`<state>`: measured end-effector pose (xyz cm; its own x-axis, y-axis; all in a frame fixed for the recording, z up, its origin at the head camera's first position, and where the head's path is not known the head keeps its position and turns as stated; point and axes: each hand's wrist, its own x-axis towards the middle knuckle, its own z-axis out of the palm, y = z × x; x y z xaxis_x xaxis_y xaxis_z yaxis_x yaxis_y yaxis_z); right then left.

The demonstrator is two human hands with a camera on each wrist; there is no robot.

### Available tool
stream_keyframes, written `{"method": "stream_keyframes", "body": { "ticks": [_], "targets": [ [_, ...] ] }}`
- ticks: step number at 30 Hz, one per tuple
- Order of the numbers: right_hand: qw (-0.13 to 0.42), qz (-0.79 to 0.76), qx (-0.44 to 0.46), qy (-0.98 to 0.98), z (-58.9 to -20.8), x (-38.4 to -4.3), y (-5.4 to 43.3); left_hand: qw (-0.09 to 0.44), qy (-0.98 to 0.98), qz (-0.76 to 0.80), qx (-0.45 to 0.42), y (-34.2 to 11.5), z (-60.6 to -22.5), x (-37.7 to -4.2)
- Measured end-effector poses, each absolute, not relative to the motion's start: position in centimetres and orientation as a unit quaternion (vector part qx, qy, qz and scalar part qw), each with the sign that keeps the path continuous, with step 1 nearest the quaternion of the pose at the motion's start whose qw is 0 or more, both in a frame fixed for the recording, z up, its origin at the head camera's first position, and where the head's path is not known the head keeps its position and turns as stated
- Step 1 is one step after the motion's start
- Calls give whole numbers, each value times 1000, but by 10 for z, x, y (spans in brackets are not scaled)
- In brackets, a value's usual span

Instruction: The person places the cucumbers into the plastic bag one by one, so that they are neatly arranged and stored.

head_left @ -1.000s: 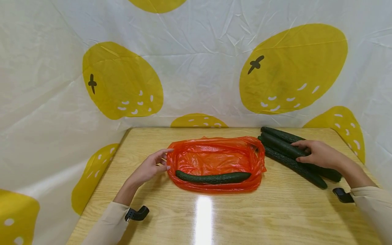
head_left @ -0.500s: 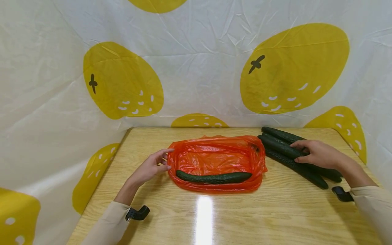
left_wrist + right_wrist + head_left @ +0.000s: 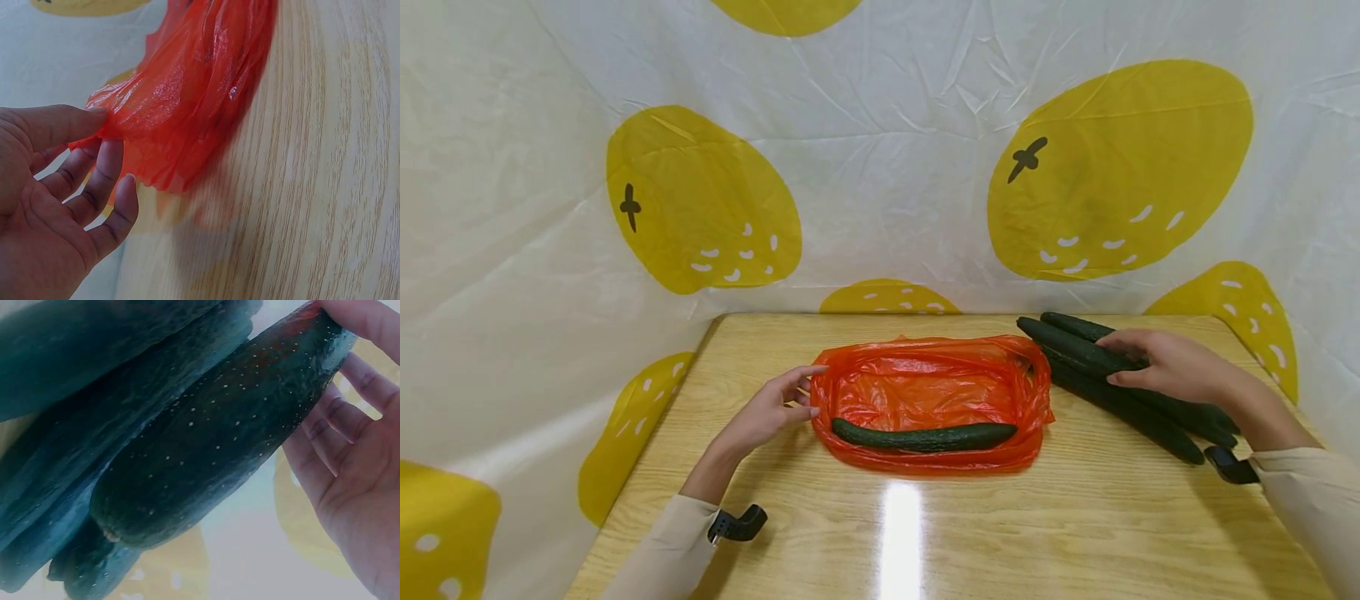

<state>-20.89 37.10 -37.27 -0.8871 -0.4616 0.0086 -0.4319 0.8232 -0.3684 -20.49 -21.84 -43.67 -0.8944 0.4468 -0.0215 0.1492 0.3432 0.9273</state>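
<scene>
A red plastic bag [image 3: 880,461] lies spread on the table, its rim rolled outward into an oblong opening. Along its near side rests one dark green cucumber [image 3: 925,438]. My left hand [image 3: 767,410] pinches the bag's left edge between thumb and fingers, as the left wrist view confirms. My right hand [image 3: 1180,367] grips another cucumber [image 3: 1063,345] over the pile to the right of the bag. The right wrist view has this cucumber [image 3: 219,434] tilted, thumb on one side and fingers on the other. Several more cucumbers [image 3: 1123,410] lie beneath and beside it.
The wooden table [image 3: 1015,533] reflects a bright strip of light near its front. A white sheet [image 3: 887,208] printed with yellow fruit hangs behind the table and along its left. A dark wrist device [image 3: 737,523] sits at each sleeve cuff.
My right hand has moved slightly left and taken a cucumber up from the pile; its far end now reaches nearer the bag. My left hand keeps its place on the bag.
</scene>
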Motion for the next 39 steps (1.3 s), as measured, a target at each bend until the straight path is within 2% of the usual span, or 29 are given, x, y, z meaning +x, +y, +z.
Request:
{"method": "stream_keyframes", "body": {
  "ticks": [5,16,28,35,39],
  "targets": [
    [15,-179,-249,952,-367,-211,362,138,809,542,182,-218,-436,-205],
    [0,-182,-278,943,-354,-213,341,139,807,544,185,-218,-435,-205],
    [8,-189,-312,931,-345,-217,317,141,815,531,182,-217,-434,-206],
    [-7,-182,-353,918,-345,-221,304,145,813,534,180,-218,-435,-206],
    [7,-186,-360,914,-343,-223,296,144,809,540,182,-219,-435,-205]
  ]
}}
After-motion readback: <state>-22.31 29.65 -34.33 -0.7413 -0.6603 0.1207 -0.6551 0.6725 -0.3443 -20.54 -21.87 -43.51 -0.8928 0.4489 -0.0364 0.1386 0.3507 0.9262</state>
